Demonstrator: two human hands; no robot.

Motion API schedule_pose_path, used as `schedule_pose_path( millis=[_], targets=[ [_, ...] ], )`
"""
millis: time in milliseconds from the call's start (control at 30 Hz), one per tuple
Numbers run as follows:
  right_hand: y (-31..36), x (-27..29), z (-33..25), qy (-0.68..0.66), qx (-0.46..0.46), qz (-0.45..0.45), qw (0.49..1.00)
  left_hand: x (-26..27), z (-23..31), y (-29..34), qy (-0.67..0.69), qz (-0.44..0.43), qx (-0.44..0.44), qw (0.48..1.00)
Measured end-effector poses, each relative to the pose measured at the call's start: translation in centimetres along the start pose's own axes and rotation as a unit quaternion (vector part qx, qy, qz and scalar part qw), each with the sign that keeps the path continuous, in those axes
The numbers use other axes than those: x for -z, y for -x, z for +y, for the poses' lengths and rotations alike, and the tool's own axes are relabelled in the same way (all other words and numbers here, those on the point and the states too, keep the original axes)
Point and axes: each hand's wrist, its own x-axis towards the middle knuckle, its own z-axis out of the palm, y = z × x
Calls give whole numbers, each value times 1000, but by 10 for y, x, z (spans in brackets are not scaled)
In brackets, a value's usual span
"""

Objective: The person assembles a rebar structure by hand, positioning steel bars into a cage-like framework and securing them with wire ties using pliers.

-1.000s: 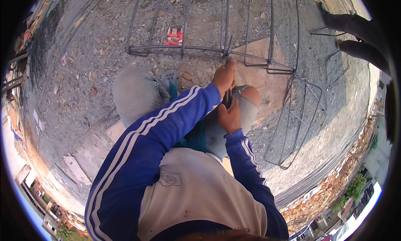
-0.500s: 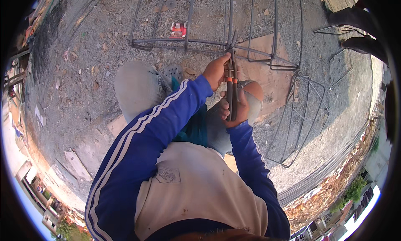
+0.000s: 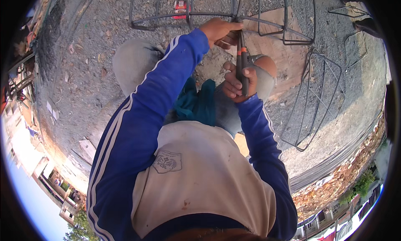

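My right hand (image 3: 239, 83) is closed around the dark handles of a pair of pincers (image 3: 242, 59), which have orange bands near the pivot. Their jaws point away from me, up against a joint of the rebar frame (image 3: 209, 14). At that joint my left hand (image 3: 218, 32) reaches in from the left. Its thumb stretches across to the jaws, and the other fingers bend loosely below, apart from the thumb; I see nothing between them. A short rod end sticks up past the jaws. Whatever lies between the jaws is too small to make out.
Beyond the frame lies a red and white packet (image 3: 180, 9) on the gravel. A brown board (image 3: 288, 61) is under the frame's right part. Further right lies a bent-rod frame (image 3: 307, 101). Another person's dark-clothed leg (image 3: 369, 27) shows at the upper right.
The whole scene has shifted upward in the picture. My left hand has come off the pincers' shank, its fingers spreading away to the left. My right hand stays on the handles.
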Motion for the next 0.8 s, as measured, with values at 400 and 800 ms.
schedule_pose_path(
  millis=[400, 800],
  targets=[
    [5, 10, 3, 97, 33, 184, 978, -2, -64, -33, 396, -105, -32, 912],
    [9, -13, 16, 132, -16, 242, 961, -13, -74, -27, 453, -61, -29, 889]
  ],
)
